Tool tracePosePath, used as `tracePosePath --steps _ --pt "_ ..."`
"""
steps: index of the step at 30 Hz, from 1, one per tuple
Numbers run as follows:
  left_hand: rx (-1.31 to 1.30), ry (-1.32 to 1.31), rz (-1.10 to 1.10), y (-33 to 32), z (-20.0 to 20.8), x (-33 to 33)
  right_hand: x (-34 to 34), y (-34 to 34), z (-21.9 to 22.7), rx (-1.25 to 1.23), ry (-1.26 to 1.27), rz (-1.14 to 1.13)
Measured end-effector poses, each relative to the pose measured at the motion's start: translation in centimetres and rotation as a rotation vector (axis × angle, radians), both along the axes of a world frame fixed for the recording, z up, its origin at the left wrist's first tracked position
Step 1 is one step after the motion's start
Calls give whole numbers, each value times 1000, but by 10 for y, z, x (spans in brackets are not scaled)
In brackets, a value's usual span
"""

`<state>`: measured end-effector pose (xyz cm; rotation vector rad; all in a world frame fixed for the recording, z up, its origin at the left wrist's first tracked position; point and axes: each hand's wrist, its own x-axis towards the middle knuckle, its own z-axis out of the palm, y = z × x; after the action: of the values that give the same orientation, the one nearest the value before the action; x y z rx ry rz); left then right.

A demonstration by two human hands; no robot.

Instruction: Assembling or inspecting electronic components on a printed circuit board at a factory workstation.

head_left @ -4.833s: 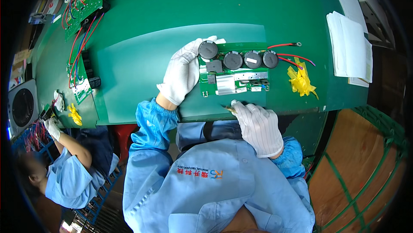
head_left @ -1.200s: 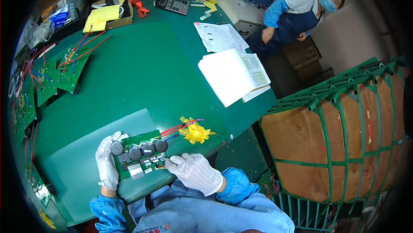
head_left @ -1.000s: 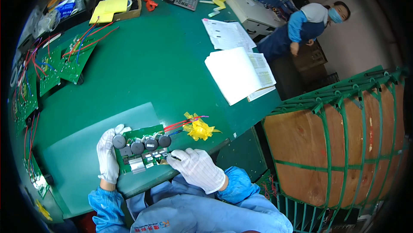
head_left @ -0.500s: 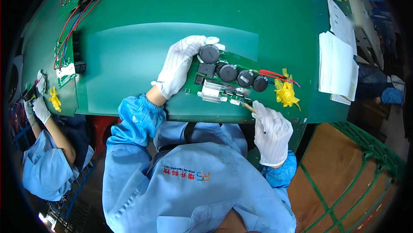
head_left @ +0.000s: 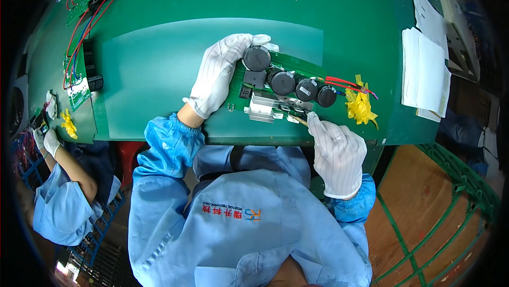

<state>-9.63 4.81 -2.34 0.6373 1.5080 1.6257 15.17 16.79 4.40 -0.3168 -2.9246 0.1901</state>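
Note:
A green circuit board (head_left: 299,64) lies at a slant near the table's front edge. It carries several black round capacitors (head_left: 283,83), a silver heat sink (head_left: 262,109) and red wires (head_left: 343,82) off its right end. My left hand (head_left: 218,72), in a striped white glove, is closed on the board's left end beside the largest capacitor; its fingertips are partly hidden. Gloved likewise, my right hand (head_left: 339,154) pinches a thin tan-handled tool (head_left: 300,120). The tool's tip points at the board's near edge, right of the heat sink; its exact kind is too small to tell.
Crumpled yellow tape (head_left: 360,108) sits by the wire ends. White papers (head_left: 423,72) lie at the right, and more wired circuit boards (head_left: 79,88) at the left. A co-worker's gloved hands (head_left: 51,142) work at the far left. A wooden panel with green bars (head_left: 419,197) stands lower right.
The view has shifted slightly. My right hand and the tool have moved a little up and left relative to the board. My left hand keeps its hold on the board.

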Motion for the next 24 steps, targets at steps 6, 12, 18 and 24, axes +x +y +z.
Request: tracePosePath --steps 6,12,18,24 --pt "1 -115 58 0 1 4 -15 7 16 64 -89 83" --pt "11 -154 79 4 0 5 -22 15 18 33 -80 149" --pt "-13 -124 58 2 -6 4 -25 22 15 -73 -66 203" --pt "-6 -126 42 2 3 7 -30 20 23 1 -66 210"
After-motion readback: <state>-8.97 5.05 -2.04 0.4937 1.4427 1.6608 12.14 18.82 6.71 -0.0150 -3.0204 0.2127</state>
